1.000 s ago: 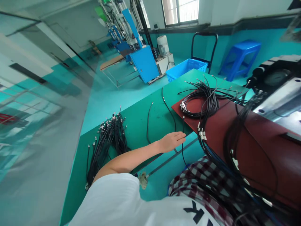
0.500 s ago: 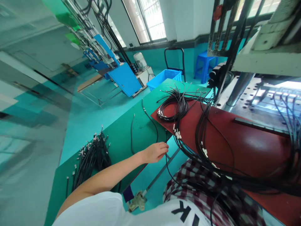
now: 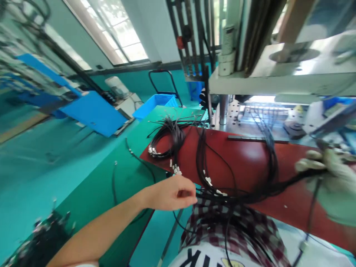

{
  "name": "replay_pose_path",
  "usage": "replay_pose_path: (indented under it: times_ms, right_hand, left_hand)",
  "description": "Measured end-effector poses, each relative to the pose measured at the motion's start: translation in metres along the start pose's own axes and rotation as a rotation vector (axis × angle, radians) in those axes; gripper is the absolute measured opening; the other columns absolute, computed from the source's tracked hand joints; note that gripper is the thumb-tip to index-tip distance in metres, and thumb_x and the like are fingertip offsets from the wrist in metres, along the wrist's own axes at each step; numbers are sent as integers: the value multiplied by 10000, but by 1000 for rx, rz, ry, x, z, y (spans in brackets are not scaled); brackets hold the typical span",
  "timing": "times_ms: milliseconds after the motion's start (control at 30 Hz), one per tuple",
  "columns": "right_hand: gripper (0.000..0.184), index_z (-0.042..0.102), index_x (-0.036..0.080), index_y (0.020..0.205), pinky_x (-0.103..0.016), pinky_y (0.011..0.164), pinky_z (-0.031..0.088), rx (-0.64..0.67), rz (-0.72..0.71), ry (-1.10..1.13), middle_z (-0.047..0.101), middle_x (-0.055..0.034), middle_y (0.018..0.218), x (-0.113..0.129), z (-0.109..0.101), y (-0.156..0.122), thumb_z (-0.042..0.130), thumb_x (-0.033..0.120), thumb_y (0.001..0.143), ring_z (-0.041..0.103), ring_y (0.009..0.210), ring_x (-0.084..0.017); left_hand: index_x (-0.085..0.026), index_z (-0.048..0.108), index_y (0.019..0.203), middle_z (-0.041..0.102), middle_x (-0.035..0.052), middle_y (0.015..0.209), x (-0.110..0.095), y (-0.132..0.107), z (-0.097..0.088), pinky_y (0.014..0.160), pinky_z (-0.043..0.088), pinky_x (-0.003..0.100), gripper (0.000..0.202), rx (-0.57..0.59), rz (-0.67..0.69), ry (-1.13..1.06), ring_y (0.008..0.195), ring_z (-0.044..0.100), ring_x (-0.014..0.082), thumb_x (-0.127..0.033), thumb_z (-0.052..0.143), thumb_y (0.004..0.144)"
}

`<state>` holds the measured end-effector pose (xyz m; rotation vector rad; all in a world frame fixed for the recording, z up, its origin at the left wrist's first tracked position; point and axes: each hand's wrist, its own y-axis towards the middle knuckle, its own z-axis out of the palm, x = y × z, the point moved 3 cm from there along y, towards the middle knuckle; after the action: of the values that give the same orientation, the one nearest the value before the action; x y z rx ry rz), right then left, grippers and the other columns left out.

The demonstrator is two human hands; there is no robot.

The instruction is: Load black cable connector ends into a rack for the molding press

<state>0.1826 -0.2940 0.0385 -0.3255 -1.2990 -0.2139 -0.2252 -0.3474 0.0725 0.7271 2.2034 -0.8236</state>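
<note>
My left hand (image 3: pixel 174 193), bare, has its fingers curled into a pinch above the gap between the two tabletops. Whatever its fingertips hold, if anything, cannot be made out. Close to them runs a long bundle of black cables (image 3: pixel 250 198), crossing the red tabletop's front edge and my lap. White tags (image 3: pixel 207 180) mark several of the cables. On the far right my right hand (image 3: pixel 330 174), in a pale glove and blurred, is closed around the bundle's end. A single cable (image 3: pixel 313 204) hangs below that hand. One thin cable (image 3: pixel 180 224) dangles beneath my left hand.
A coiled cable bundle (image 3: pixel 167 142) lies on the red tabletop (image 3: pixel 250 163). Loose cables (image 3: pixel 143 161) and a dark pile of cables (image 3: pixel 44 237) rest on the green table (image 3: pixel 94 204). A press machine (image 3: pixel 278 79) stands behind. Beyond are a blue crate (image 3: pixel 155 104) and a trolley handle.
The view has swung right, bringing my gloved right hand into sight with the bundle. My left hand has moved away from the thin hanging cable, toward the cable bundle.
</note>
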Motion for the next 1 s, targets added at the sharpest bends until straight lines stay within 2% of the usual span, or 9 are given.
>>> replay_pose_path:
  times_ms: [67,133,300,433,533,667,733,833,1000]
  right_hand:
    - [190,702,256,912,-313,710,525,84,194,198,573,-48,926,-11,5,5,793,384,806,552,729,-87]
    - [214,685,246,933,-275,722,544,215,275,278,586,-31,945,-15,14,9,800,365,799,582,790,-105]
    - [295,668,218,1091,-265,749,550,416,170,86,634,-35,976,-10,30,19,740,386,859,616,803,-121]
    - [381,641,191,1181,-232,713,521,411,106,-21,621,-25,888,-14,28,27,721,405,876,602,756,-108]
    - [375,627,192,1096,-238,660,523,291,129,94,621,-20,878,-26,26,29,704,482,872,584,674,-100]
    - [355,606,217,984,-264,715,574,34,214,330,629,-11,984,-41,24,30,773,475,806,593,712,-92]
    - [350,616,219,977,-249,730,576,76,269,350,610,5,952,-45,26,33,820,413,768,584,731,-83]
    - [323,621,188,933,-205,644,538,201,323,322,555,22,808,-44,31,36,844,334,750,536,657,-63]
    - [297,628,156,931,-215,658,549,311,304,134,586,-6,776,-40,29,38,805,353,799,616,687,-103]
  left_hand:
    - [-147,663,825,640,13,747,-15,40,-15,596,398,194,306,-132,37,-30,655,537,79,-388,531,959]
    - [-144,656,903,662,22,798,-26,91,-22,631,432,193,280,-219,99,-130,682,563,85,-390,534,957]
    - [-140,632,1143,677,52,932,-60,225,-30,650,458,195,352,-338,329,-267,731,597,96,-417,563,937]
    - [-133,629,1078,655,44,869,-72,286,-39,669,464,230,380,-388,378,-153,715,582,114,-438,418,1000]
    - [-144,623,978,641,73,933,-51,301,-39,809,473,319,281,-528,274,321,886,586,188,-382,474,985]
    - [-153,588,1038,601,120,1081,-12,311,-26,865,470,398,285,-521,161,747,1042,546,271,-410,611,916]
    - [-162,570,1049,592,115,1094,-5,315,-21,882,473,391,232,-490,167,820,1048,548,263,-371,562,949]
    - [-152,543,1047,589,120,1107,-10,312,-24,851,488,358,186,-415,147,878,1017,592,251,-316,486,984]
    - [-132,498,1157,659,119,936,-26,265,-51,705,485,355,269,-264,-5,879,793,678,263,-302,337,1025]
